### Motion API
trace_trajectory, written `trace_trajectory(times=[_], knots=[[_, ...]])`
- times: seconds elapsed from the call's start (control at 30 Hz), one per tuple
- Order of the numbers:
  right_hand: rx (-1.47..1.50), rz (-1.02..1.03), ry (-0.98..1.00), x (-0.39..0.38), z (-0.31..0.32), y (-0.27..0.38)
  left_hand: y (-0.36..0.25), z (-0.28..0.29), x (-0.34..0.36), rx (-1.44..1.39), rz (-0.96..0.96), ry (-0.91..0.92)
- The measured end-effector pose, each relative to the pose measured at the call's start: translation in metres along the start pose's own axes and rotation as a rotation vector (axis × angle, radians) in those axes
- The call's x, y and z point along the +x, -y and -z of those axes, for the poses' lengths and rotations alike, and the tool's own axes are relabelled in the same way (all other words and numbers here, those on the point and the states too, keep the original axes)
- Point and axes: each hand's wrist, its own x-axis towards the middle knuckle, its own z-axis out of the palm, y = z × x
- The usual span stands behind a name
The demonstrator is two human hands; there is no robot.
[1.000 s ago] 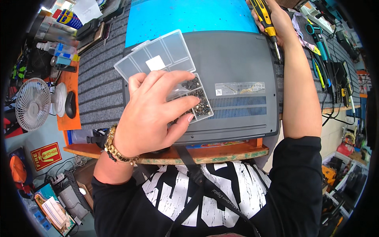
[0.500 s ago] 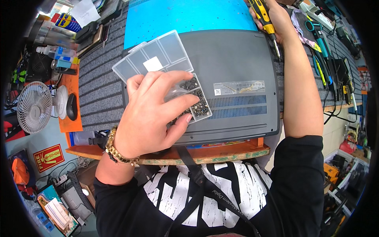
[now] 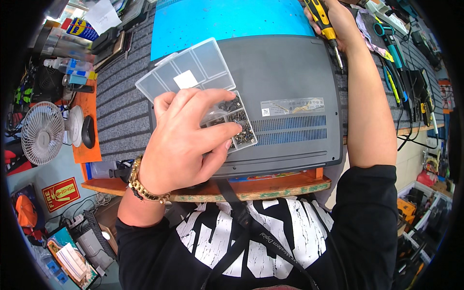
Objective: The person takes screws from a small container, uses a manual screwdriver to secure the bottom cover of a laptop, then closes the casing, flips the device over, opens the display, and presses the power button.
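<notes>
Laptop base [image 3: 299,77] right of the screw box [image 3: 193,77] seems unobstructed.

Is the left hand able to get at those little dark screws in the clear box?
Probably yes. The left hand already lies over the clear compartment box, whose lid is open, fingertips at the dark screws. Nothing lies between them.

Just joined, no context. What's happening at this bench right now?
A person is at a workbench with a grey laptop lying bottom-up on a blue mat. The left hand is over a clear compartment box sitting on the laptop, fingertips in the section holding small dark screws. The right hand holds a yellow-and-black screwdriver at the laptop's far right corner, tip pointing down beside its edge. More hand tools lie to the right.
</notes>
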Motion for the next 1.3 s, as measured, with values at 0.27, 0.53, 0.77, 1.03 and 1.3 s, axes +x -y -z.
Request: trace_trajectory(times=[0.27,0.53,0.77,1.03,1.3], knots=[[-0.005,-0.015,0.02,-0.0006,0.0013,0.0012,0.001,0.0015,0.0,-0.006,0.003,-0.004],[-0.021,-0.009,0.034,-0.0056,-0.0018,0.0051,0.0016,0.0022,0.0003,-0.01,0.009,-0.009],[-0.022,-0.027,0.015,-0.0022,-0.0003,0.0036,0.0016,0.0034,0.0001,-0.008,0.007,-0.013],[0.012,0.0,0.025,-0.001,0.0009,0.0015,-0.0025,0.0017,0.0011,0.004,0.026,-0.007],[0.029,0.009,-0.002,-0.0012,-0.0013,0.0014,-0.0019,0.0024,0.0005,-0.026,0.035,-0.007]])
